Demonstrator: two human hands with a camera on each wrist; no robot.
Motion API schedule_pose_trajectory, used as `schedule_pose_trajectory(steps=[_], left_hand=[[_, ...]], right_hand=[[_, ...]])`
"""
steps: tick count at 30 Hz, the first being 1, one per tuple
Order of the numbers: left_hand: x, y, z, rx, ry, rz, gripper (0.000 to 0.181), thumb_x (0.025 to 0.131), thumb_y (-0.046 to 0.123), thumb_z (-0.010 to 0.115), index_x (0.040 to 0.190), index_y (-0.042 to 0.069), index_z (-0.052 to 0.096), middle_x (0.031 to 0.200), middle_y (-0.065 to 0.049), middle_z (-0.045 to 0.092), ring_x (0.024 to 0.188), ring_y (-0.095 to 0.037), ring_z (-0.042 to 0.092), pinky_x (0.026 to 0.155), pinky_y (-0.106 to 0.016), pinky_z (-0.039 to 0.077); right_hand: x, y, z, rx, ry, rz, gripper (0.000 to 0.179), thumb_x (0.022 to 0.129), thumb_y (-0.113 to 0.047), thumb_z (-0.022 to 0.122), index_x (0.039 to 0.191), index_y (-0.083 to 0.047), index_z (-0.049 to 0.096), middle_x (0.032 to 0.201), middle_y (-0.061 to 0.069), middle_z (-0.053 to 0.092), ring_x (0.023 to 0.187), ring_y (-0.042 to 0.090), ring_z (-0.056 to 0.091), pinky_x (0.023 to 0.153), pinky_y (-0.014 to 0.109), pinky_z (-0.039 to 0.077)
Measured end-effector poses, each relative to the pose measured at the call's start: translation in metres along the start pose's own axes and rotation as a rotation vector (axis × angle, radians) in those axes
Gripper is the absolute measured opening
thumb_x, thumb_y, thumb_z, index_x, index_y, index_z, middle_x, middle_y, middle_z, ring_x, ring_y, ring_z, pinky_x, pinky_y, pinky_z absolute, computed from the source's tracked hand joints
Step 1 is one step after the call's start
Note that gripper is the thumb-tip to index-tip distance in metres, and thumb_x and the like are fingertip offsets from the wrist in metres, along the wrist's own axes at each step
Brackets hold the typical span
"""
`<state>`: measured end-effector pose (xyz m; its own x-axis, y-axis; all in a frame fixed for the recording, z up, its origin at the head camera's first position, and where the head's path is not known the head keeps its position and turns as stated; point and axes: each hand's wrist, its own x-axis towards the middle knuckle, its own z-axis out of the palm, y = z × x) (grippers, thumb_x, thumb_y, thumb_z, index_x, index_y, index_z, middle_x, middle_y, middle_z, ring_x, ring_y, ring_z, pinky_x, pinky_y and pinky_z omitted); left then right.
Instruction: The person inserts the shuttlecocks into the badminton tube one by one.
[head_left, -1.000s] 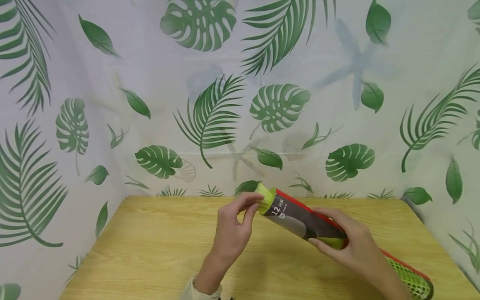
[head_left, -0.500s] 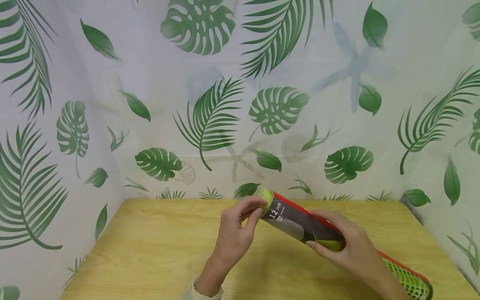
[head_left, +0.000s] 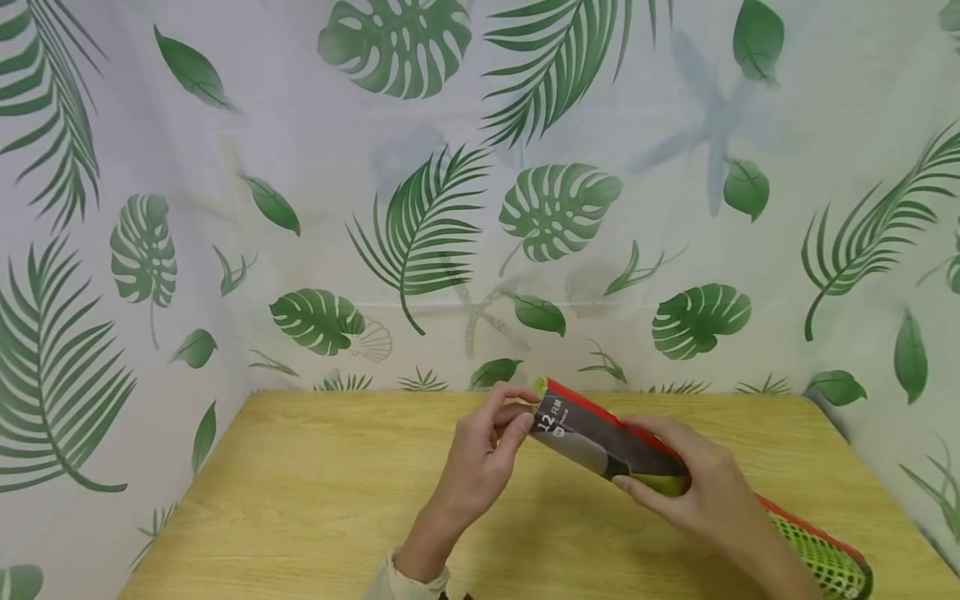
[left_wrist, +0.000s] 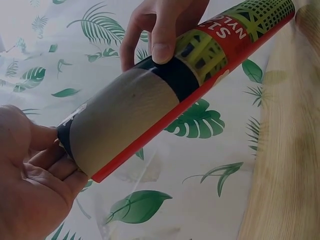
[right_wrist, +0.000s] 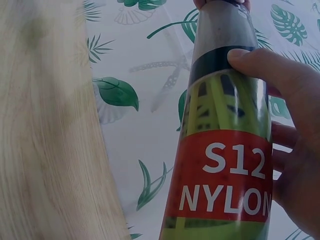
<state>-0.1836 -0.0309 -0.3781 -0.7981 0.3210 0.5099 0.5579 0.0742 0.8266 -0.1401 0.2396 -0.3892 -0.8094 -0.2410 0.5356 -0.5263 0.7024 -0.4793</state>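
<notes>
A long shuttlecock tube [head_left: 581, 437] with a dark, grey and red label is held at a slant over the table, its mouth end raised toward the left. My right hand [head_left: 705, 479] grips it around the middle, thumb on the near side. My left hand [head_left: 480, 454] is at the mouth, its fingertips at the rim and partly hidden in it. A sliver of a yellow-green shuttlecock [head_left: 540, 384] shows at the rim; the rest is inside. In the right wrist view, the tube [right_wrist: 220, 175] reads S12 NYLON and more yellow-green shuttlecocks show through its clear wall.
The wood-grain table [head_left: 300, 483] lies beneath both hands. Behind it hangs a white leaf-print cloth [head_left: 450, 250], which also covers the sides. The tube's lower end reaches over the table's right front part.
The yellow-green shuttlecock stuck out of the mouth a second ago and has slid almost fully into the tube. My left fingers followed it right to the rim; the right hand's grip stayed.
</notes>
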Motion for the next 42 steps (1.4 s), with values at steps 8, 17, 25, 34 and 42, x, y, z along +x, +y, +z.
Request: schedule_pose_trajectory(steps=[8, 17, 25, 34, 42], left_hand=[[0.0, -0.005, -0.003, 0.028, -0.053, 0.018, 0.015, 0.109, 0.009, 0.048, 0.122, 0.008, 0.055, 0.061, 0.007, 0.041, 0.052, -0.004, 0.032, 0.052, -0.021, 0.031], [-0.004, -0.009, -0.013, -0.046, -0.019, -0.084, 0.015, 0.104, 0.003, 0.057, 0.118, 0.006, 0.061, 0.108, -0.008, 0.074, 0.099, -0.014, 0.07, 0.084, -0.028, 0.058], [-0.006, -0.021, -0.047, 0.023, 0.013, -0.138, 0.014, 0.105, 0.007, 0.059, 0.115, 0.008, 0.068, 0.111, -0.003, 0.073, 0.106, -0.016, 0.07, 0.098, -0.035, 0.055], [-0.019, -0.054, -0.087, 0.173, 0.09, -0.223, 0.013, 0.104, 0.006, 0.06, 0.112, 0.008, 0.07, 0.108, -0.008, 0.073, 0.104, -0.02, 0.07, 0.093, -0.037, 0.057], [-0.027, -0.079, -0.119, 0.347, 0.139, -0.23, 0.013, 0.102, 0.002, 0.061, 0.112, 0.005, 0.069, 0.11, -0.01, 0.072, 0.104, -0.029, 0.07, 0.091, -0.052, 0.057]], right_hand=[[0.0, -0.002, 0.005, -0.02, 0.008, -0.021, 0.074, 0.071, -0.018, 0.096, 0.137, -0.027, 0.063, 0.125, -0.007, 0.068, 0.102, 0.016, 0.068, 0.085, 0.007, 0.047], [0.001, -0.003, 0.011, -0.051, -0.031, 0.004, 0.07, 0.073, -0.022, 0.095, 0.135, -0.024, 0.063, 0.125, -0.004, 0.068, 0.103, 0.018, 0.067, 0.077, 0.036, 0.06], [0.005, 0.011, 0.043, -0.087, -0.083, 0.007, 0.064, 0.077, -0.032, 0.092, 0.135, -0.024, 0.064, 0.124, 0.0, 0.069, 0.109, 0.021, 0.067, 0.084, 0.047, 0.059], [0.004, 0.012, 0.079, -0.091, -0.228, 0.045, 0.06, 0.081, -0.039, 0.088, 0.135, -0.026, 0.065, 0.125, 0.0, 0.069, 0.112, 0.027, 0.066, 0.089, 0.05, 0.056], [0.003, 0.008, 0.094, -0.166, -0.284, 0.016, 0.06, 0.08, -0.044, 0.087, 0.133, -0.023, 0.067, 0.119, 0.003, 0.071, 0.107, 0.025, 0.067, 0.088, 0.049, 0.056]])
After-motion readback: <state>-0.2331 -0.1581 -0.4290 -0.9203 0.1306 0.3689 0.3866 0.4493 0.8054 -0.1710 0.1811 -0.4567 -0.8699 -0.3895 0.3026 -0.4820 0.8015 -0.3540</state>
